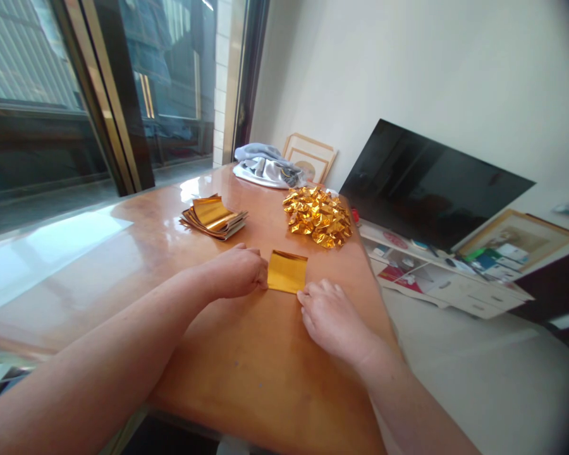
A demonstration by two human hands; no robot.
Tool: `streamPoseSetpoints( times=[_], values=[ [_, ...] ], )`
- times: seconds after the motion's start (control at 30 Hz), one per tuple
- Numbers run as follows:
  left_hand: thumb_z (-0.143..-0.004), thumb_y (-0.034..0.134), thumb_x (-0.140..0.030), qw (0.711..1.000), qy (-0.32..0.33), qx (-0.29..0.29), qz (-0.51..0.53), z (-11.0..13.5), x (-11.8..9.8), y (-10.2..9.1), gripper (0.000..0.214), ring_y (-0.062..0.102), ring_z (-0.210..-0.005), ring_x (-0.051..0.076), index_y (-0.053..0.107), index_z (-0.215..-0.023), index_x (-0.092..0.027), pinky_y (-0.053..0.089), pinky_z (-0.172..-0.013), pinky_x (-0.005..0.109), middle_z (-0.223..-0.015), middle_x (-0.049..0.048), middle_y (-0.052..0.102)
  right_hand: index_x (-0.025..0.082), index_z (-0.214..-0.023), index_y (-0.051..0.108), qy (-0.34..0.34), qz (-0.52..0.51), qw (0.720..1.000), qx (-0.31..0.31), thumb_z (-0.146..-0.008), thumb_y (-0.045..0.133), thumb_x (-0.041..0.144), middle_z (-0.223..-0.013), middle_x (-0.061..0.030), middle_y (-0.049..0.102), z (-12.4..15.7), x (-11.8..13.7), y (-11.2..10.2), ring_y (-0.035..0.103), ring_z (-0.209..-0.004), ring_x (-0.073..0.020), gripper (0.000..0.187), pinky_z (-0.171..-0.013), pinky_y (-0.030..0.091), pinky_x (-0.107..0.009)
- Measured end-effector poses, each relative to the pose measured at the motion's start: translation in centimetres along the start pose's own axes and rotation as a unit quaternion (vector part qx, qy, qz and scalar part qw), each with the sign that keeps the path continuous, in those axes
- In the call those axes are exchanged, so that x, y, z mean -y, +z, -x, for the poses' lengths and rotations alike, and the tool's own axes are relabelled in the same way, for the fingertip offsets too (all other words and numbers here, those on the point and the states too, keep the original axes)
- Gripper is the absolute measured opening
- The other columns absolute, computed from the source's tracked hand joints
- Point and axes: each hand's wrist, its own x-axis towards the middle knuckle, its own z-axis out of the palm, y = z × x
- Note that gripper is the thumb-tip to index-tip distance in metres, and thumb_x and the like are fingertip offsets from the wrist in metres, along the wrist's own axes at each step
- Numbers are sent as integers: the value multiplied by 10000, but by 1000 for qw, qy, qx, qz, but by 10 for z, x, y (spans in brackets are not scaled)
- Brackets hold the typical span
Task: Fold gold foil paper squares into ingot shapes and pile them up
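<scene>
A single square sheet of gold foil paper (pixel 287 272) lies on the wooden table, its far edge slightly curled. My left hand (pixel 241 272) is closed at the sheet's left edge, thumb and fingers pinching near the lower left corner. My right hand (pixel 329 313) has its fingertips together at the lower right corner, closed on the edge. Beyond my left hand sits a stack of gold foil paper (pixel 213 217), its sheets fanned unevenly. Past the single sheet, a pile of folded gold paper pieces (pixel 317 215) lies near the table's right edge.
The glossy wooden table (pixel 237 373) ends on the right above a pale floor. Folded cloth (pixel 265 167) lies at its far end, with frames (pixel 310 155) behind. A large television (pixel 431 183) stands on a white cabinet (pixel 455 284). Glass sliding doors (pixel 171 95) are at left.
</scene>
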Motion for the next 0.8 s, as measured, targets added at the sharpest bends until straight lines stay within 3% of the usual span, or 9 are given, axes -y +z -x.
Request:
streamPoseSetpoints(
  times=[0.43, 0.7, 0.8],
  values=[
    [-792, 592, -145, 999, 9, -22, -22, -2, 0, 5, 202, 574, -893, 213, 739, -709, -257, 336, -793, 329, -805, 22, 731, 237, -993, 741, 23, 4, 1000, 16, -958, 467, 226, -972, -85, 668, 2, -10, -4, 518, -919, -249, 276, -813, 332, -364],
    [-838, 552, -178, 996, 14, -68, -58, -6, -8, 12, 215, 554, -843, 211, 677, -666, -208, 319, -735, 339, -816, 56, 689, 208, -804, 689, 65, -21, 997, -26, -906, 509, 207, -891, -67, 663, -2, -18, 2, 547, -860, -215, 206, -774, 339, -332],
    [-864, 535, -194, 994, 14, -86, -69, -9, -8, 17, 224, 550, -841, 209, 673, -688, -203, 306, -727, 345, -830, 56, 683, 210, -849, 656, 86, -58, 992, -66, -890, 534, 195, -911, -55, 654, -7, -21, 6, 559, -871, -199, 129, -766, 358, -305]
  ],
)
